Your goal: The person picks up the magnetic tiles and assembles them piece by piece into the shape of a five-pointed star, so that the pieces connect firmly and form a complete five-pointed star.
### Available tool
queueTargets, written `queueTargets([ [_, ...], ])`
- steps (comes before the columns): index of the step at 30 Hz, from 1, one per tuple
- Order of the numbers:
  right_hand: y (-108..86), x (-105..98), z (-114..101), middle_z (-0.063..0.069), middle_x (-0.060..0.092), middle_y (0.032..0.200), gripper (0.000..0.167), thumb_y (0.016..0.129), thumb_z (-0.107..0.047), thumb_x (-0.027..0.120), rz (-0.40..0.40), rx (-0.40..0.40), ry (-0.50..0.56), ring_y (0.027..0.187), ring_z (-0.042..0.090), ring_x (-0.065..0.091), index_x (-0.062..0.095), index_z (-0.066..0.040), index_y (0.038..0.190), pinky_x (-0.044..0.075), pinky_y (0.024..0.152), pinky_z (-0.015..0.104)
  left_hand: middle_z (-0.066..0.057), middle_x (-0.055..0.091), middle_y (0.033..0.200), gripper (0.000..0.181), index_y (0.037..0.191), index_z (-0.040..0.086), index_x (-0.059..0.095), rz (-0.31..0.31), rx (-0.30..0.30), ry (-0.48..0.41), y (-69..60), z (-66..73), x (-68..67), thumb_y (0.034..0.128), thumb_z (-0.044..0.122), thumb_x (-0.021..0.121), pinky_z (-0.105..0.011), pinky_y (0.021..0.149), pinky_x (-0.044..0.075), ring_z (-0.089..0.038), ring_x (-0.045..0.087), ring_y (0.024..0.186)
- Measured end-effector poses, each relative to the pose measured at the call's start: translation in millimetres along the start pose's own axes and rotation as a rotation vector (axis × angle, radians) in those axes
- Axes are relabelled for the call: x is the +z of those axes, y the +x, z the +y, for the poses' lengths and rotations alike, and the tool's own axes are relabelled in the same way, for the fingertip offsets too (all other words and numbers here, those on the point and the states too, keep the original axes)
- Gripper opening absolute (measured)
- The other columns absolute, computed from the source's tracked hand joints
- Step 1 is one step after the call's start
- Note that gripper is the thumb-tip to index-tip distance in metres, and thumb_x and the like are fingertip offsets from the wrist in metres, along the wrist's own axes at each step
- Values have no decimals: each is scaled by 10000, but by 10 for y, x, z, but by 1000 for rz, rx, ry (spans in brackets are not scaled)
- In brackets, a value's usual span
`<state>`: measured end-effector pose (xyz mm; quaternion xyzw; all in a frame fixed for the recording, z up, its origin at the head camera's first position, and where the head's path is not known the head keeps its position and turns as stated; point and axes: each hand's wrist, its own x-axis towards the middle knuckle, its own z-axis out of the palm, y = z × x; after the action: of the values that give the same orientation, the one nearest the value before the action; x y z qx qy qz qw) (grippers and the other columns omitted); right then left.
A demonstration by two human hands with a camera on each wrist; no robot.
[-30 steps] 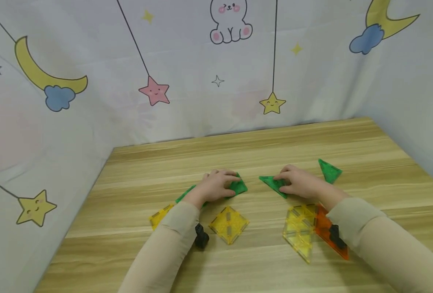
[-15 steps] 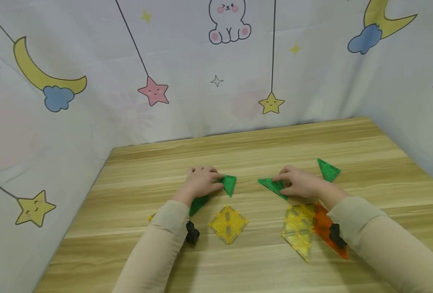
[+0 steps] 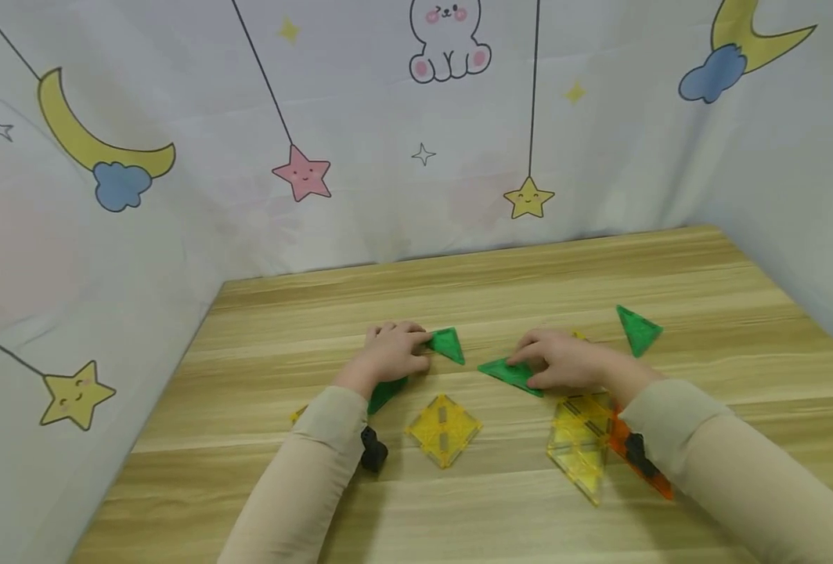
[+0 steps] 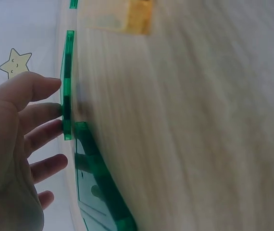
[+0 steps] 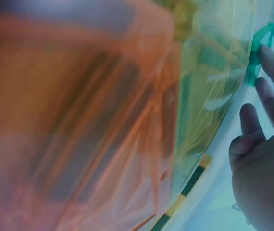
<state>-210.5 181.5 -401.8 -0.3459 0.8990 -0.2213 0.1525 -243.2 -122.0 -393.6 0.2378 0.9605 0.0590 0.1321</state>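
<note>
On the wooden table, my left hand (image 3: 391, 350) holds a green triangular magnetic tile (image 3: 448, 345) by its left end, between thumb and fingers. Its thumb and fingertips meet the tile's (image 4: 67, 86) side in the left wrist view. Under that wrist lies a second green tile (image 3: 387, 395), partly covered. To the right, my right hand (image 3: 564, 360) pinches another green triangular tile (image 3: 511, 375) with thumb and forefinger. The two held tiles point towards each other with a gap between them. A yellow diamond (image 3: 444, 431) of joined tiles lies below that gap.
Joined yellow tiles (image 3: 578, 446) lie below my right hand, with an orange tile (image 3: 649, 468) partly under the right sleeve. A lone green triangle (image 3: 638, 330) is farther right. Yellow tile edges (image 3: 298, 413) show beside the left sleeve. A patterned curtain (image 3: 367, 102) hangs behind the table.
My left hand has moved left and its green tile has turned. My right hand has slid its green tile slightly left and nearer. A yellow edge now shows behind the right hand.
</note>
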Motion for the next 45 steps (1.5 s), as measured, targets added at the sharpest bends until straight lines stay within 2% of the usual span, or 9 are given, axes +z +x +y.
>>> queueTargets([
  [6, 58, 10, -42, 76, 484, 1242, 391, 891, -210, 653, -7, -7, -1, 1132, 299, 462, 599, -105, 1264, 397, 922, 478, 3, 406, 1418, 499, 1399, 260, 460, -21, 12, -18, -6, 41, -23, 914, 364, 512, -507, 980, 229, -295, 354, 1256],
  [16, 66, -22, 3, 153, 485, 1218, 395, 886, -194, 661, 63, 52, -22, 1092, 330, 480, 599, -50, 1248, 420, 886, 475, 28, 436, 1389, 413, 1311, 258, 559, -29, 81, -21, 1, 115, -18, 923, 398, 538, -520, 994, 225, -272, 369, 1248],
  [23, 74, -12, 36, 167, 491, 1167, 396, 883, -184, 663, 118, 86, -35, 1029, 311, 483, 597, -26, 1240, 428, 832, 448, 31, 424, 1421, 394, 1297, 211, 575, -64, 182, -82, -16, 148, -26, 907, 261, 553, -516, 1025, 176, -284, 332, 1302],
  [27, 85, 3, 34, 172, 488, 1163, 404, 888, -213, 658, 145, 108, -45, 987, 286, 490, 593, -42, 1248, 431, 799, 433, 15, 455, 1389, 380, 1293, 250, 573, -28, 206, -76, -11, 156, -12, 914, 226, 556, -530, 1020, 196, -297, 358, 1277],
  [33, 77, 4, 48, 177, 483, 1167, 457, 885, -242, 663, 141, 123, -7, 982, 277, 493, 564, -32, 1278, 432, 805, 438, 10, 440, 1400, 465, 1374, 278, 485, 43, 176, -53, 51, 174, 39, 925, 323, 597, -531, 1000, 249, -301, 380, 1259],
  [38, 106, 4, 47, 163, 490, 1163, 489, 875, -261, 675, 136, 135, -16, 977, 260, 500, 553, -29, 1289, 433, 808, 427, 5, 440, 1390, 518, 1389, 278, 468, 34, 136, 12, 78, 215, 65, 907, 425, 590, -498, 960, 289, -292, 401, 1231],
  [45, 284, 47, -78, 163, 495, 1126, 513, 871, -303, 677, 149, 165, -79, 931, 252, 520, 548, -33, 1288, 446, 779, 412, 10, 481, 1354, 463, 1340, 262, 532, 55, 95, 3, 88, 232, 76, 912, 432, 579, -496, 951, 287, -277, 422, 1207],
])
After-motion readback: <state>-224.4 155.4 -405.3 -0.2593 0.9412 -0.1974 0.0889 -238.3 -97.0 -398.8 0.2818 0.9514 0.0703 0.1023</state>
